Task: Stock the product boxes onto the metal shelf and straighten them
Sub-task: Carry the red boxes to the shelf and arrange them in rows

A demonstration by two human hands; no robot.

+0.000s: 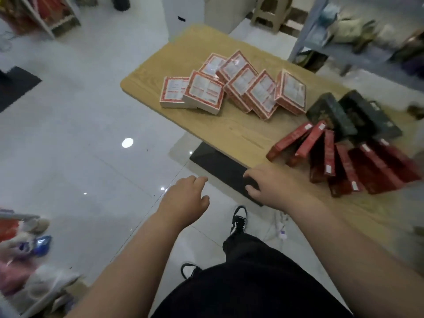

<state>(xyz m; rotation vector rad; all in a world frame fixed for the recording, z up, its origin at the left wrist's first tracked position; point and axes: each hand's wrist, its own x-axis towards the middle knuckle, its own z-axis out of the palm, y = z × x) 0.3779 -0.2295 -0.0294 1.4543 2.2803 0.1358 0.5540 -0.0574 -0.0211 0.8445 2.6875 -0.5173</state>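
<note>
Both hands empty: left hand [183,200] hangs over the tiled floor [80,134] just left of the desk [229,131], fingers loosely curled, gripping nothing. Right hand [273,187] is at the desk's near corner, fingers relaxed and slightly spread, near the red boxes [344,161] but apart from them; can't tell if it touches the desk edge. All product is on the desk: red-and-white boxes [231,88] in a loose overlapping heap at the far end, dark green boxes [353,115] leaning by the right edge, red boxes fanned out in front of them; metal shelf [339,49] stands beyond at upper right, contents blurred.
</note>
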